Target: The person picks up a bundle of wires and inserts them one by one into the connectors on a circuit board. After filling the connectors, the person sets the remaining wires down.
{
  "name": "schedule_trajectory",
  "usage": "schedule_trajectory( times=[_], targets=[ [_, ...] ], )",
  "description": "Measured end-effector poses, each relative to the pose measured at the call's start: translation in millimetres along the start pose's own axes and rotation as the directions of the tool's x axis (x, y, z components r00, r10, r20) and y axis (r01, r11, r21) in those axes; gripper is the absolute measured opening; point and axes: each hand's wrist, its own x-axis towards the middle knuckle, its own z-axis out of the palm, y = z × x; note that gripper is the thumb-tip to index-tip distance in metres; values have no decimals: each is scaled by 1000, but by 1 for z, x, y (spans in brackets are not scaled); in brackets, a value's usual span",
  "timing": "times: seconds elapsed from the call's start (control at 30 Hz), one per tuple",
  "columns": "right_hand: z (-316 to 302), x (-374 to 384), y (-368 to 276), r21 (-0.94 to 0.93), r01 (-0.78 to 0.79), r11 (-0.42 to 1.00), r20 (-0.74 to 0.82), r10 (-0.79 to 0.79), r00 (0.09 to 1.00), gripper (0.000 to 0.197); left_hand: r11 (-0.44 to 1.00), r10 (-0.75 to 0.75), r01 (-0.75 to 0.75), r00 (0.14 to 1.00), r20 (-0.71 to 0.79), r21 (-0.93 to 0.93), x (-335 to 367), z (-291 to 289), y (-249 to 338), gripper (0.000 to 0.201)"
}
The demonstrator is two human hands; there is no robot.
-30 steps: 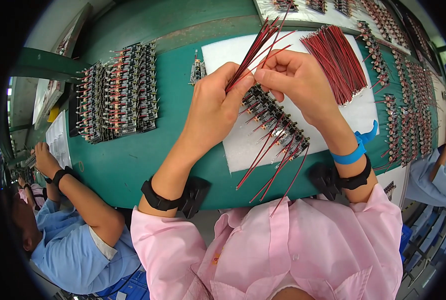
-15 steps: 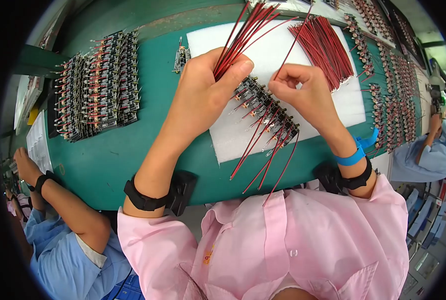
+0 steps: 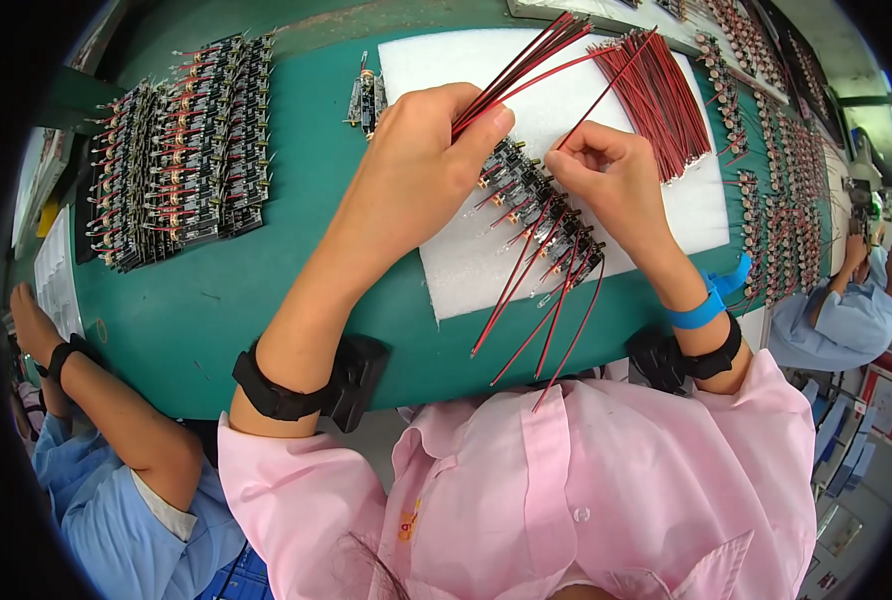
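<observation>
A bundle of red and black wires (image 3: 526, 66) is gripped in my left hand (image 3: 421, 150), its free ends fanning up and to the right. My right hand (image 3: 611, 175) pinches a single red-black wire (image 3: 614, 82) near its lower end, just above a row of small circuit boards (image 3: 541, 205). That row lies slantwise on a white foam sheet (image 3: 441, 285), partly covered by my left hand. Several wires hang from the boards at its near end, trailing over the foam's front edge toward me.
A large pile of red-black wires (image 3: 661, 105) rests on the foam's far right. Rows of circuit boards (image 3: 181, 150) stand at the left of the green table (image 3: 166, 335); more boards (image 3: 786, 200) line the right. One small board (image 3: 366, 98) lies beside the foam. Co-workers (image 3: 141, 470) sit on both sides.
The single wire in my right hand has come down a little toward the boards. My left hand's bundle has tipped further to the right. The view has shifted slightly.
</observation>
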Motion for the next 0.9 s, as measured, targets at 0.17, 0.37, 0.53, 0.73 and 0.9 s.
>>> schedule_trajectory(
  times=[0.17,0.37,0.53,0.73,0.9],
  targets=[
    [2,-1,2,-69,23,997,-10,-24,1000,11,999,35,-35,999,-36,-3,0,3,0,26],
    [2,-2,2,-71,22,997,-8,-23,1000,11,999,50,-50,998,-46,-6,-1,2,1,28],
    [3,-2,3,-71,37,997,-6,-38,999,11,999,34,-34,999,-16,32,0,2,-1,27],
    [3,-3,4,-76,43,996,-19,-45,999,11,998,35,-35,999,7,57,-1,1,0,28],
    [3,-3,3,-92,37,995,-14,-39,999,11,998,45,-45,999,-2,52,-2,1,1,28]
  ],
)
